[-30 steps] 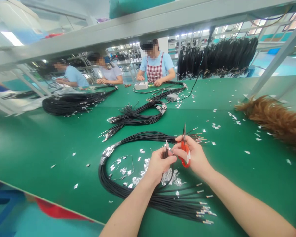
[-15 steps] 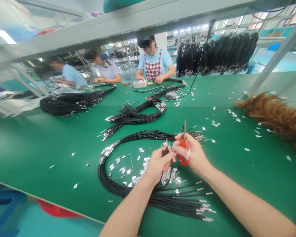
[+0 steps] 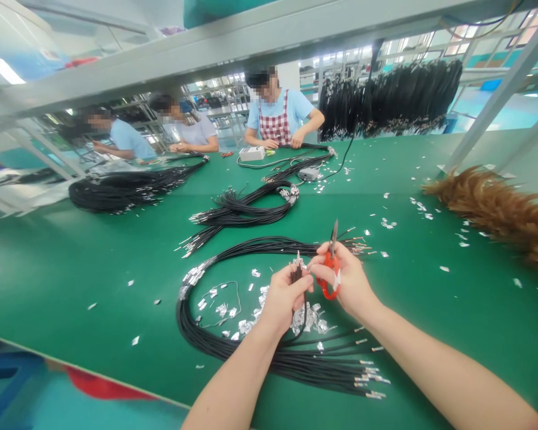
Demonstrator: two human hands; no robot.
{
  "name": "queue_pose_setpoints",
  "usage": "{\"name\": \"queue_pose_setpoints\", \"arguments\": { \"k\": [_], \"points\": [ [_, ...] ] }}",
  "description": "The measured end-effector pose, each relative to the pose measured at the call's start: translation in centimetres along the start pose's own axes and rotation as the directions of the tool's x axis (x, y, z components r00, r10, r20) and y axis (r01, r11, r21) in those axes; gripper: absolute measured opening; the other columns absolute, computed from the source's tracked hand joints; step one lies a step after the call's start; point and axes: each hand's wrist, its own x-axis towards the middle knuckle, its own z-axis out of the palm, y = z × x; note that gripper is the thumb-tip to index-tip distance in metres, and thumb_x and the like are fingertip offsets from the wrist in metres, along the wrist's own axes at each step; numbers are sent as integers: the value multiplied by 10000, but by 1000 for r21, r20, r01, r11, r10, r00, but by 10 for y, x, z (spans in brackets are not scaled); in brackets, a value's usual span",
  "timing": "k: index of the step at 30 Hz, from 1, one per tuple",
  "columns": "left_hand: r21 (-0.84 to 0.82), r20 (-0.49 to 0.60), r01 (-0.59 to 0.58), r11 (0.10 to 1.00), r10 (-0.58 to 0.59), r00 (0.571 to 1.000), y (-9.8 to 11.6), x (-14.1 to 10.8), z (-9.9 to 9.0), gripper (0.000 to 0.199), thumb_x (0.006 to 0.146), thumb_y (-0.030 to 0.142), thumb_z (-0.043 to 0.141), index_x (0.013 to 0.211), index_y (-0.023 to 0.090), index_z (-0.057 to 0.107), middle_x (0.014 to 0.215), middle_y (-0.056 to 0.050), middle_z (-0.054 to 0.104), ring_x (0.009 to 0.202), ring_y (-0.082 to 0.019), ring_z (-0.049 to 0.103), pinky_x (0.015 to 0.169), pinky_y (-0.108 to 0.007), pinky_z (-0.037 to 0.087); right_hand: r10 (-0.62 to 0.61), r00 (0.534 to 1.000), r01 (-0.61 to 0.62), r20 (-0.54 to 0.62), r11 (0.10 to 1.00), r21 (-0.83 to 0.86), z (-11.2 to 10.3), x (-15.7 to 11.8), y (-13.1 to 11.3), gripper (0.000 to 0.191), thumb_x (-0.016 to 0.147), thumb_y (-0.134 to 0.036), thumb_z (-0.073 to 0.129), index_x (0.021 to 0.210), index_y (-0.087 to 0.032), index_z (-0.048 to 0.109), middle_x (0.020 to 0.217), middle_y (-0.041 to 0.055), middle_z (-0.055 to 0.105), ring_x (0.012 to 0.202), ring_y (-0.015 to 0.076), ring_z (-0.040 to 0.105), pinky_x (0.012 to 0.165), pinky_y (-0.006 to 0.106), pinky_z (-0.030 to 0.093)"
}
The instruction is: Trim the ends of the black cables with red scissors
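My left hand (image 3: pixel 282 297) is closed around several black cables (image 3: pixel 297 273), their stripped ends pointing up. Right beside it, my right hand (image 3: pixel 347 275) holds scissors (image 3: pixel 331 266) with red handles, blades upward. Its thumb and forefinger reach to the cable ends; what they pinch there is too small to make out. Beneath my hands a curved bundle of black cables (image 3: pixel 186 319) lies on the green table (image 3: pixel 116 251), wrapped in a silvery band (image 3: pixel 193 272) at its left bend. Scraps of silver foil (image 3: pixel 314 319) are scattered inside the curve.
More black cable bundles (image 3: pixel 246 209) lie farther back, with another at left (image 3: pixel 103 191). A grey box (image 3: pixel 309 174) and a white box (image 3: pixel 252 153) sit near a co-worker (image 3: pixel 275 116) across the table. Brown bristly material (image 3: pixel 497 209) lies at right. A metal beam (image 3: pixel 251 36) spans overhead.
My right hand has shifted slightly left with the scissors, closer to the cable ends. The co-worker across the table has moved their hands. My left hand keeps its hold.
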Motion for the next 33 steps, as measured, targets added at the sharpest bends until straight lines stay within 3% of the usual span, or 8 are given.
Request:
{"name": "queue_pose_setpoints", "arguments": {
  "k": [5,15,17,23,27,33],
  "points": [
    [-38,114,82,996,-77,991,2,1,-4,217,707,321,617,717,117,546,491,25,531,294,5,245,331,-177,135,-9,1000,9,13,1000,14,0,2,0,291,657,-208,665,823,-203,426,663,-40,540,548,96,515,543,251,420],
    [-143,203,228,963,-197,959,4,5,-9,247,694,346,621,682,123,516,420,74,413,290,11,172,329,-165,114,-5,1000,5,15,1000,21,4,3,1,271,663,-222,651,805,-209,421,664,-46,523,554,93,508,554,253,413],
    [-142,189,215,966,-187,964,5,5,-9,239,696,338,620,688,129,504,429,76,415,293,11,179,330,-163,116,-2,1000,2,1,1000,20,3,3,0,270,661,-222,653,813,-208,430,654,-48,527,560,93,508,552,247,408],
    [18,1,43,999,-43,999,4,2,-2,264,629,297,675,666,152,458,468,55,495,303,-2,261,322,-163,123,-5,998,-1,-68,996,-87,-4,3,-7,266,652,-238,661,824,-195,462,638,-43,546,544,89,499,531,240,393],
    [112,15,27,993,-29,999,0,-1,3,250,649,310,659,634,143,474,449,45,486,307,-5,259,327,-175,123,-60,998,54,-23,972,-227,-4,4,-10,215,661,-233,644,777,-191,468,637,-38,530,549,90,485,535,246,400],
    [-19,108,123,992,-121,987,5,1,-4,260,654,339,655,657,138,490,441,62,429,309,6,201,337,-175,92,-108,971,173,214,934,-314,-4,4,-18,100,690,-170,600,736,-192,513,690,-14,560,588,101,514,560,261,435]
  ]
}}
